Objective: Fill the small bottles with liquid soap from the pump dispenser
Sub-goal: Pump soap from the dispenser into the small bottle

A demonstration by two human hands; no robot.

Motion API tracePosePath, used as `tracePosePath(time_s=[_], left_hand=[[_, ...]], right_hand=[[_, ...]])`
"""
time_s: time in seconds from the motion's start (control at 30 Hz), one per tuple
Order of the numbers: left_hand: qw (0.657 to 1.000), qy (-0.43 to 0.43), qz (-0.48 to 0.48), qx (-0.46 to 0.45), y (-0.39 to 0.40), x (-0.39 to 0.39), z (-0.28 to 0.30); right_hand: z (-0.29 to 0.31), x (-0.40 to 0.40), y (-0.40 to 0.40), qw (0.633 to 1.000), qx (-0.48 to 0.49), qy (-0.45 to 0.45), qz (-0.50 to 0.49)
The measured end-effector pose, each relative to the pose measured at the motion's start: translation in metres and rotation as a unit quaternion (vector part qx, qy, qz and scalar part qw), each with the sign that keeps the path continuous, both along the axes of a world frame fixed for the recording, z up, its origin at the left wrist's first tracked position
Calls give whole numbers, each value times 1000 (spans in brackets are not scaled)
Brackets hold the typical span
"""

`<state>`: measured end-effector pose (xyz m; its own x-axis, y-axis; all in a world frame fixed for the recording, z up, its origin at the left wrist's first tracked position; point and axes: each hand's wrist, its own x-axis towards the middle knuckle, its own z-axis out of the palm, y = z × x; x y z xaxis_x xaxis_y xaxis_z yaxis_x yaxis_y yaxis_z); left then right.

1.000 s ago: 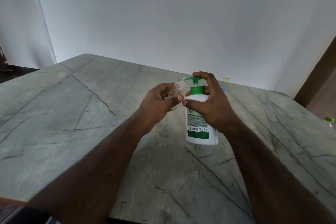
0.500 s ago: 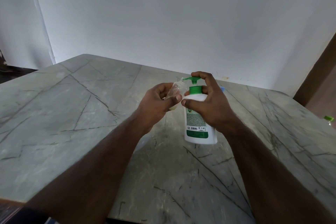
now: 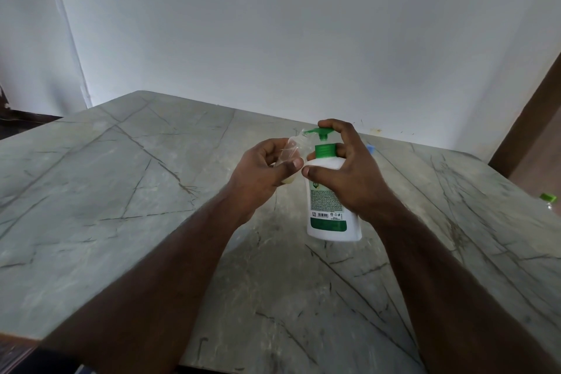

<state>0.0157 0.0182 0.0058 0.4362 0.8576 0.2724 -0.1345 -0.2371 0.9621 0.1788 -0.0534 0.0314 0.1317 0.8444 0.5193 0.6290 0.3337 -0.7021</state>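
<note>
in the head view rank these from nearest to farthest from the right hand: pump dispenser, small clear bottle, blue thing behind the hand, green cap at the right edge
1. Pump dispenser: gripped by the right hand, finger on the pump head.
2. Small clear bottle: just left of the dispenser, held in the left hand. The blue thing, peeking out just behind the hand, is too close to call against it.
3. Green cap: far right edge of the table.

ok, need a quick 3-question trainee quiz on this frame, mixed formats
1. True or false: the white pump dispenser with the green pump head stands on the grey marble table.
2. Which hand holds the small clear plastic bottle?
3. The bottle's mouth is: A) at the pump's spout, B) flat on the table, C) capped.

Key:
1. True.
2. The left hand; the right hand grips the dispenser, one finger on the pump head.
3. A.
</note>
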Motion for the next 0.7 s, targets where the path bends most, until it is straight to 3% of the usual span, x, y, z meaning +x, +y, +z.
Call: tracePosePath(time_s=[0.5, 0.7], left_hand=[[1000, -27, 0, -13, 1, -3, 2], [996, -45, -48, -58, 1, -4, 4]], right_hand=[[-5, -6, -3, 998, -17, 43, 30], [1, -7, -6, 1000, -10, 24, 11]])
